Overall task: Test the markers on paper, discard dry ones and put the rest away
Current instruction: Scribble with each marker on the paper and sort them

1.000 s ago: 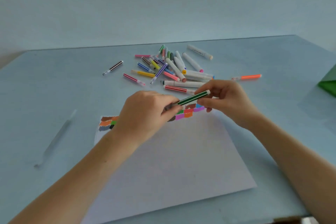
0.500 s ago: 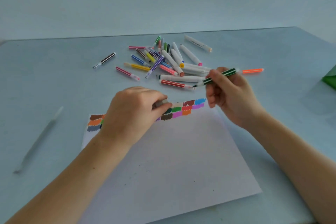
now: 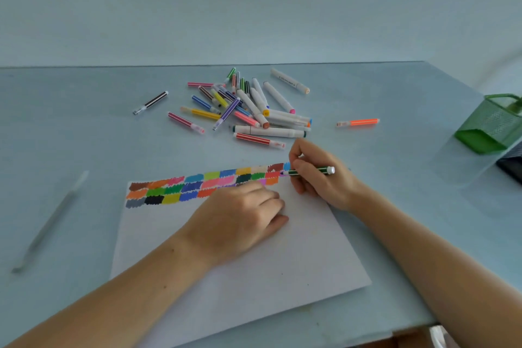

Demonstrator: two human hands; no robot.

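A: How far along does this look?

B: Partway, I'd judge. The paper (image 3: 240, 248) carries three rows of colour swatches (image 3: 203, 185) along its far edge, so many markers seem tested. But the pile of markers (image 3: 248, 106) lies on the table (image 3: 84, 135) beyond the fingers, and nothing shows which of those are done. None looks sorted as dry or put away.

A: What are the hands doing?

B: The right hand (image 3: 319, 178) pinches the green striped marker (image 3: 310, 171), fingers curled round its barrel, tip at the right end of the swatch rows, just ahead of the fingertips. The left hand (image 3: 240, 215) rests on the paper with fingers curled under; whether it holds a cap I cannot tell.

A: So what's left?

B: Judging this marker's line, then the rest of the pile, then sorting.

A: Anything else around?

B: An orange marker (image 3: 357, 122) lies alone, beyond the right fingers and to their right. A black striped marker (image 3: 151, 102) lies apart, far left of the pile. A green mesh holder (image 3: 494, 124) lies tipped, well right of the right hand, likely where the good ones go. A pale stick (image 3: 50, 220), blurred, lies well left of the left fingers.

A: Anything in the way?

B: Not really; the left hand covers part of the lowest swatch row, and the free paper lies nearer than the fingers.
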